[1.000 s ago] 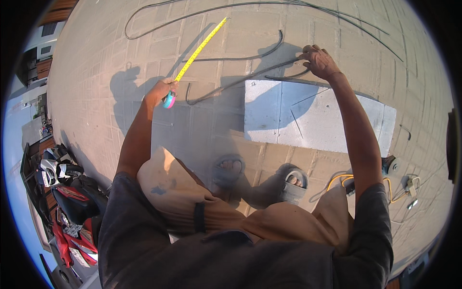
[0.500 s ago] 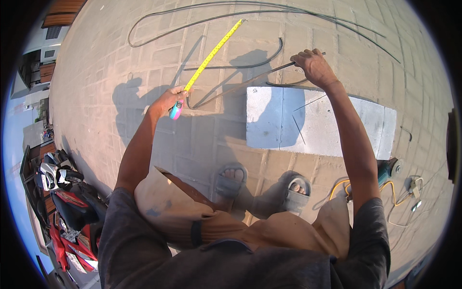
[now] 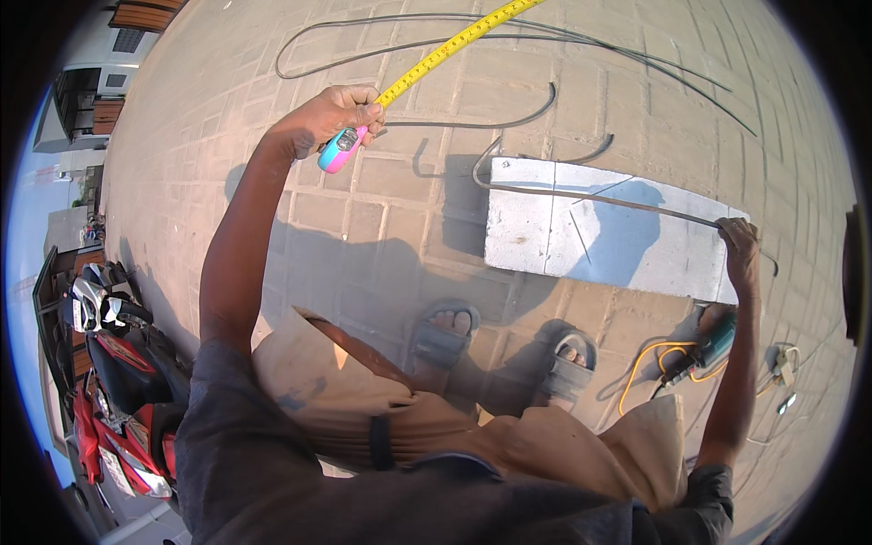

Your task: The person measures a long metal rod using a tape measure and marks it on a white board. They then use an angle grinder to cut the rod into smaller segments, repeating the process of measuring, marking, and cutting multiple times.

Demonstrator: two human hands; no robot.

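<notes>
My left hand (image 3: 343, 118) grips a pink and turquoise tape measure (image 3: 334, 156), its yellow blade pulled out toward the top of the view. In my right hand (image 3: 743, 243), held out to the far right, is one end of a thin dark metal rod (image 3: 627, 203). The rod runs leftward above a pale flat block (image 3: 527, 238), and its far end curls into a hook. Pencil-like dark lines mark the block's top. A curved rod piece (image 3: 472, 123) lies on the paving beyond the block, and a shorter bent piece (image 3: 590, 152) rests by its far edge.
A long looped rod (image 3: 391, 56) lies on the far paving. Near the block's right end are a green power tool (image 3: 718, 341), its yellow cord (image 3: 625, 386) and a plug connector (image 3: 785, 363). Parked motorcycles (image 3: 127, 391) stand at the left. My sandalled feet (image 3: 445, 331) are below the block.
My right hand has swung right and nearer, carrying the rod across above the block. My left hand has lifted up and slightly right with the tape measure, whose blade now reaches past the top edge.
</notes>
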